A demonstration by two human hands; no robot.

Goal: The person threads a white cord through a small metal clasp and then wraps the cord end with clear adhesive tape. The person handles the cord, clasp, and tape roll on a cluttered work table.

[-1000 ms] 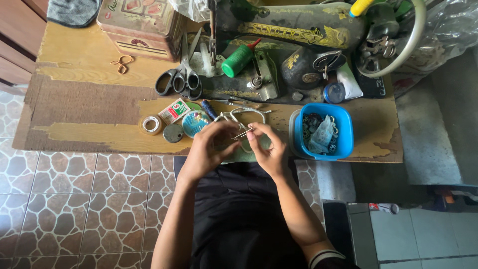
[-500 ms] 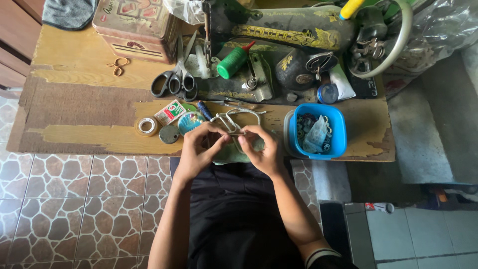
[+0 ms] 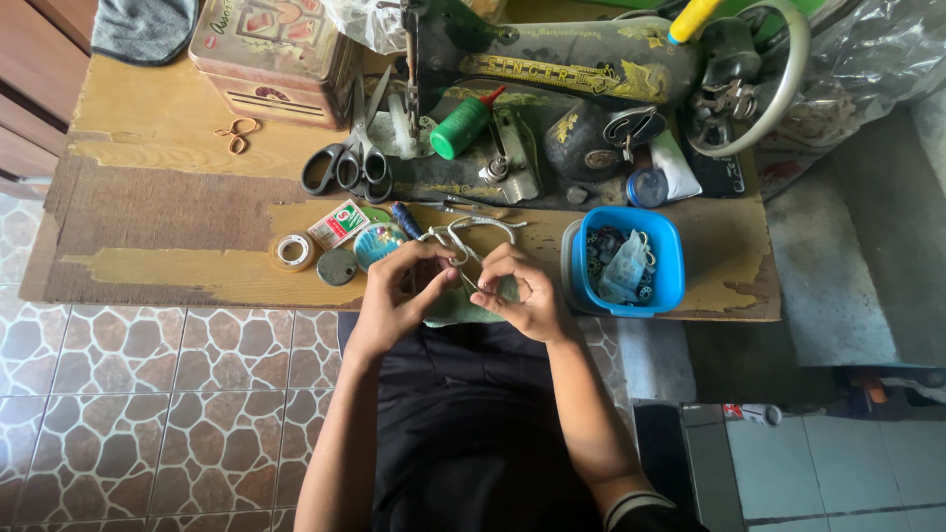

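Setting: small home sewing or tailoring corner. Evidence: old black sewing machine (image 3: 572,89) on a worn wooden table (image 3: 158,266); black-handled scissors (image 3: 347,169), green thread spool (image 3: 461,126), tape roll (image 3: 293,251), blue tub (image 3: 631,258) of small parts. Tiled floor (image 3: 148,394) in stone pattern.

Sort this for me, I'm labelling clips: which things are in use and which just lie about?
In hand:
left hand
right hand
white cord
green cloth

Lying about:
black scissors
green thread spool
blue tub
tape roll
decorated tin
sewing machine
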